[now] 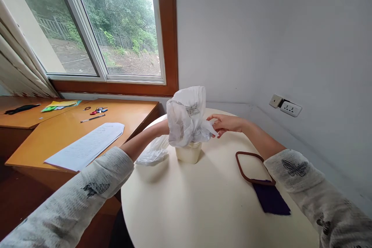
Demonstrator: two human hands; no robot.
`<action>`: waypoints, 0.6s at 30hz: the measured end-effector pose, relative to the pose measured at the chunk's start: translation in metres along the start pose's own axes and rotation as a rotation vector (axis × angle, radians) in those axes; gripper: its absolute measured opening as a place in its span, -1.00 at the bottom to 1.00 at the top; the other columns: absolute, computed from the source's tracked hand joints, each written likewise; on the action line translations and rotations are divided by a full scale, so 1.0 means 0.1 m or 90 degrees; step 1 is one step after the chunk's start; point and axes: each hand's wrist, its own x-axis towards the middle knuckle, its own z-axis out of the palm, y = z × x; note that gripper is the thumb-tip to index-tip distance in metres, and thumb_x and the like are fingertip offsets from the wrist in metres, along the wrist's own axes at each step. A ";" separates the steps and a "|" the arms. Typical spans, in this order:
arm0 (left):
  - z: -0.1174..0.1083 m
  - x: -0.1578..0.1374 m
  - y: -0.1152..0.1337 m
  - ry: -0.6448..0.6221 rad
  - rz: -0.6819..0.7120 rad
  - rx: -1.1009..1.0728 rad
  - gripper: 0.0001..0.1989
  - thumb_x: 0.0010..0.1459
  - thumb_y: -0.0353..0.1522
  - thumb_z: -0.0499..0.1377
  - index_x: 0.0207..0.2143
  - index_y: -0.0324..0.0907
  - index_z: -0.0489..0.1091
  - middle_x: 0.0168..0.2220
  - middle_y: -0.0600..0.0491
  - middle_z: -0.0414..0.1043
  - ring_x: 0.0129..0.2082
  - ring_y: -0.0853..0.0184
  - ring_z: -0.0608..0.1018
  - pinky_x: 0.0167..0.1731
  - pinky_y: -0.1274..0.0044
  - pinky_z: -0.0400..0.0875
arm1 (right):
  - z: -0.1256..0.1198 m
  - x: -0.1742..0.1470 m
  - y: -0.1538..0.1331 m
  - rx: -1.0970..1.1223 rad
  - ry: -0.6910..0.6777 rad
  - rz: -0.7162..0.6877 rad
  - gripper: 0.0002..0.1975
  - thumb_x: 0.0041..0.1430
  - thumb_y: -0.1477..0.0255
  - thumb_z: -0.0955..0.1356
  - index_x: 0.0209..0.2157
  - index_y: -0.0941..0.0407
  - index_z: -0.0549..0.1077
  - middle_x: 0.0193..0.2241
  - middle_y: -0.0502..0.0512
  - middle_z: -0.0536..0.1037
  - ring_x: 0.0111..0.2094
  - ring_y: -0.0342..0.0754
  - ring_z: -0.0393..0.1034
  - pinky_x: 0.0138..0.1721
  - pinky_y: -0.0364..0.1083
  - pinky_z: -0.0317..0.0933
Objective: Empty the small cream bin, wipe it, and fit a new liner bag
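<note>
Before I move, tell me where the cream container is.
In the head view, the cream container stands just below the picture's centre on the round table, beneath the white plastic bag and left of the right hand.

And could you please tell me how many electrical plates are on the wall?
2, both on the wall at the right: a smaller plate and a wider socket plate just right of it. Others could be hidden behind the table.

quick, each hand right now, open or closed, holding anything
Left hand: hidden behind the white plastic bag; its grip cannot be told.
Right hand: fingers curled at the bag's loose corner; whether gripping cannot be told.
</note>
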 end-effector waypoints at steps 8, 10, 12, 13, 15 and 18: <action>-0.06 -0.02 -0.08 -0.083 -0.043 0.002 -0.81 -0.18 -0.44 0.23 -0.41 -0.25 0.44 -0.38 -0.02 0.48 -0.28 0.19 0.46 -0.30 0.42 0.35 | 0.16 0.40 -0.19 -0.086 0.169 -0.106 -0.91 0.00 0.54 0.36 -0.39 0.16 0.35 -0.54 0.01 0.45 -0.46 -0.16 0.43 -0.31 -0.13 0.40; -0.05 -0.02 -0.07 -0.086 -0.044 -0.002 -0.79 -0.22 -0.44 0.24 -0.41 -0.24 0.44 -0.40 0.00 0.48 -0.29 0.20 0.46 -0.31 0.44 0.36 | 0.23 0.51 -0.20 -0.112 0.193 -0.108 -0.91 -0.01 0.60 0.33 -0.43 0.16 0.34 -0.53 0.01 0.45 -0.48 -0.17 0.42 -0.35 -0.15 0.39; -0.04 -0.01 -0.06 -0.079 -0.044 -0.007 -0.78 -0.23 -0.43 0.25 -0.40 -0.23 0.44 -0.41 0.02 0.48 -0.30 0.22 0.47 -0.33 0.46 0.36 | 0.28 0.58 -0.19 -0.149 0.210 -0.100 -0.89 -0.04 0.63 0.32 -0.46 0.16 0.34 -0.53 0.01 0.46 -0.50 -0.16 0.41 -0.39 -0.15 0.37; -0.04 -0.01 -0.07 -0.071 -0.044 -0.009 -0.78 -0.23 -0.42 0.25 -0.40 -0.23 0.44 -0.41 0.02 0.48 -0.30 0.22 0.47 -0.34 0.47 0.37 | 0.30 0.60 -0.18 -0.172 0.215 -0.093 -0.88 -0.07 0.65 0.32 -0.49 0.16 0.34 -0.54 0.01 0.46 -0.52 -0.15 0.41 -0.42 -0.15 0.36; -0.04 -0.01 -0.09 -0.042 -0.044 -0.013 -0.77 -0.24 -0.42 0.26 -0.40 -0.22 0.44 -0.39 0.03 0.48 -0.31 0.24 0.46 -0.35 0.49 0.36 | 0.34 0.62 -0.16 -0.220 0.217 -0.075 -0.87 -0.13 0.66 0.33 -0.57 0.15 0.33 -0.59 0.02 0.47 -0.53 -0.11 0.40 -0.46 -0.15 0.32; -0.05 -0.01 -0.15 0.019 -0.049 -0.017 -0.78 -0.28 -0.44 0.27 -0.44 -0.23 0.46 -0.43 0.05 0.47 -0.35 0.25 0.45 -0.38 0.52 0.34 | 0.39 0.62 -0.14 -0.279 0.221 -0.056 -0.83 -0.21 0.65 0.34 -0.69 0.14 0.30 -0.67 0.03 0.43 -0.52 -0.05 0.38 -0.48 -0.14 0.24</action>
